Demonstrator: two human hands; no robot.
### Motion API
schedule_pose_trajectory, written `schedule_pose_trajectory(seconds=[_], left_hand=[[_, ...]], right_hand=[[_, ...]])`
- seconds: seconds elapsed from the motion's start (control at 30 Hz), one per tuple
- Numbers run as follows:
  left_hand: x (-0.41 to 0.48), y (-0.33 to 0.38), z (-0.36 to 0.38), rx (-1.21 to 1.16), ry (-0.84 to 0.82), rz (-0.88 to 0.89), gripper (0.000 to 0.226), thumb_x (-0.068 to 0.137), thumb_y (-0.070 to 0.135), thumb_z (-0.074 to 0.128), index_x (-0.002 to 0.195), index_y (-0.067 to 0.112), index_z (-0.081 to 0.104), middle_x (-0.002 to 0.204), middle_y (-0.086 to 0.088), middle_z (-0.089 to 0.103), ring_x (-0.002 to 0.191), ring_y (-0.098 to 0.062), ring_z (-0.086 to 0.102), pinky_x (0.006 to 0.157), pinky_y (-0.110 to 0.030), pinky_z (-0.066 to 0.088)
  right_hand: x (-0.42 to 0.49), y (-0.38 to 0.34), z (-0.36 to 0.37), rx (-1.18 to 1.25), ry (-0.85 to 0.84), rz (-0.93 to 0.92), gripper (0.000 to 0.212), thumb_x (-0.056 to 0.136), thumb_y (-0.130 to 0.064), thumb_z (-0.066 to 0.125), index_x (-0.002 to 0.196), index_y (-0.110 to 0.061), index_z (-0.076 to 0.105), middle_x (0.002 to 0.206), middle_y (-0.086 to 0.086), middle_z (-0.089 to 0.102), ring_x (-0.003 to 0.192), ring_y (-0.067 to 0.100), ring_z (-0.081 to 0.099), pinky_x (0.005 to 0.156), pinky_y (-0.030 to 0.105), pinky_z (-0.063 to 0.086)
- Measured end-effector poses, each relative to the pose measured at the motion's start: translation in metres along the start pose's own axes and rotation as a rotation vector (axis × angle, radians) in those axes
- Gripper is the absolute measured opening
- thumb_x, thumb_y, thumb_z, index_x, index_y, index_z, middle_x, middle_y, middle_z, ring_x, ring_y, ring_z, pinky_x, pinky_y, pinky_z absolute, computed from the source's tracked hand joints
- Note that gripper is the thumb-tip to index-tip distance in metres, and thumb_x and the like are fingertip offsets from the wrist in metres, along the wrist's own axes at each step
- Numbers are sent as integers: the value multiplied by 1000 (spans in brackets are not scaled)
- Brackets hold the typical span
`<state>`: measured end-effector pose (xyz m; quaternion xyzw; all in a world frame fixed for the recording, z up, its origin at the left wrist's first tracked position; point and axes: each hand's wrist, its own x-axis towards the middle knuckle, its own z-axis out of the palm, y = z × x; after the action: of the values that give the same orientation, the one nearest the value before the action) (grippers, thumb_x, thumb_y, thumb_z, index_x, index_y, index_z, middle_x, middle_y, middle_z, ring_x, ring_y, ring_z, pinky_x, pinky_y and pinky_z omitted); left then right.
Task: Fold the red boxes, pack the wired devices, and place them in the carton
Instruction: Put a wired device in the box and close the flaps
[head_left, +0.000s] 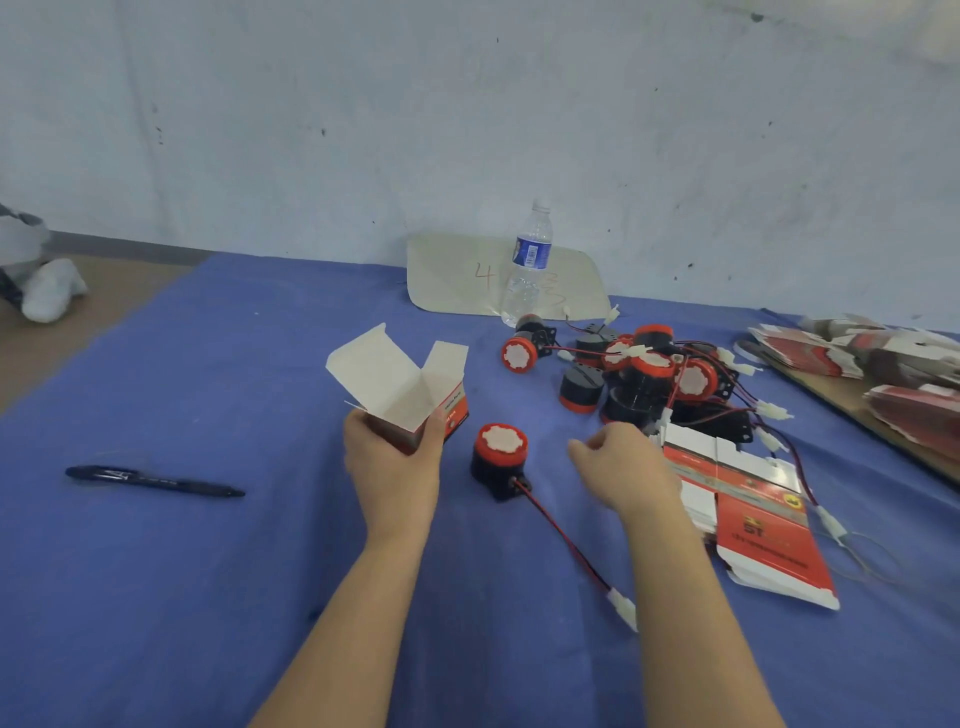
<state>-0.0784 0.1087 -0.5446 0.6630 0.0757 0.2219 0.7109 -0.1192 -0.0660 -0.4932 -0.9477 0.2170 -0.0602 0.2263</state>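
A white bundle (52, 291) lies at the far left, off the blue cloth (156, 364) that covers the table. A dark pen (156, 481) lies flat on the cloth, well apart from the hands. The left hand (395, 462) holds a folded red box (410, 384) up off the cloth. Its fingers and thumb are wrapped round the bottom of the box. The top of the box is open and its white flaps stick up. Just to the right of the box, a wired device (500, 460) stands on the cloth between the two hands. It is black with a red and white top. No hand touches it. Its red and black wire (561, 535) runs toward the person and ends in a white plug (623, 610). Far back by the wall, a water bottle (530, 260) stands in front of a pale card (457, 275) with a 4 and a 3 on it. The right hand (623, 467) hangs just above the cloth, right of the device. Its fingers are loosely curled and I can see nothing in them. Behind it sits a pile of wired devices (649, 379) with tangled wires. A flat red box (753, 514), not folded yet, lies just right of the right hand. At the far right, a heap of flat red boxes (883, 364) lies on a brown board (841, 395).
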Motion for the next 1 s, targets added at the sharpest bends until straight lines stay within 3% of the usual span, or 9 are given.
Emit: schedule_pose_trajectory(seconds=[0.07, 0.13, 0.27, 0.4, 0.53, 0.6, 0.77, 0.87, 1.0], left_hand=[[1, 0, 0, 2, -12, -2, 43, 78, 28, 77, 103, 22, 42, 96, 11, 54, 88, -8, 56, 66, -16, 41], [1, -1, 0, 9, -24, -6, 44, 78, 28, 77, 104, 21, 42, 98, 10, 54, 88, -7, 55, 66, -16, 41], [2, -3, -3, 87, 1, 12, 44, 77, 28, 78, 103, 20, 42, 97, 8, 55, 95, -18, 58, 76, -30, 47], [4, -4, -6, 316, -2, 94, 50, 69, 43, 81, 92, 23, 40, 83, 16, 50, 95, -18, 49, 83, -35, 39], [-4, -6, 0, 285, -316, 129, 52, 57, 50, 85, 82, 33, 42, 84, 16, 58, 87, -10, 56, 67, -23, 46], [-8, -7, 3, 302, -444, 129, 46, 61, 45, 85, 85, 36, 46, 87, 18, 62, 84, -2, 60, 59, -15, 45], [-6, -7, 0, 269, -593, 125, 34, 70, 26, 81, 86, 41, 56, 78, 35, 64, 74, 17, 59, 55, -3, 42], [-3, -9, -4, 258, -621, 96, 37, 70, 26, 82, 92, 37, 54, 81, 35, 65, 77, 16, 60, 58, -3, 42], [-1, -10, -5, 257, -637, 78, 37, 72, 25, 80, 95, 35, 53, 82, 27, 68, 76, 13, 61, 59, -5, 45]], right_hand=[[-1, -13, 10, 94, 45, -77, 49, 91, -44, 57, 128, -14, 50, 126, 11, 55, 116, 31, 52, 88, 36, 42], [-5, -31, 27, 95, -28, -162, 73, 86, -51, 60, 145, -20, 31, 143, 9, 41, 126, 30, 45, 89, 34, 42], [-8, -49, 56, -13, -73, -191, 62, 86, -47, 61, 137, -22, 35, 128, 8, 48, 112, 30, 52, 81, 35, 45], [-4, -41, 32, 159, 267, -215, 48, 86, -22, 61, 131, -24, 43, 128, 7, 46, 107, 31, 51, 81, 34, 43], [-4, -42, 0, 415, 528, -425, 49, 85, -16, 67, 130, -29, 52, 131, 4, 42, 114, 25, 45, 86, 25, 36], [-6, -45, -1, 350, 447, -518, 51, 85, -21, 67, 132, -32, 51, 132, 2, 43, 115, 24, 41, 89, 22, 31], [-5, -41, 31, 123, -41, -566, 62, 89, -25, 60, 144, -40, 35, 141, -2, 40, 121, 26, 35, 92, 23, 28], [-6, -38, 43, 237, 3, -531, 50, 95, -35, 51, 143, -38, 38, 139, -3, 45, 123, 22, 41, 92, 27, 37], [-5, -39, 48, 192, 100, -508, 46, 94, -43, 51, 139, -36, 45, 134, -3, 52, 120, 19, 42, 81, 24, 33]])
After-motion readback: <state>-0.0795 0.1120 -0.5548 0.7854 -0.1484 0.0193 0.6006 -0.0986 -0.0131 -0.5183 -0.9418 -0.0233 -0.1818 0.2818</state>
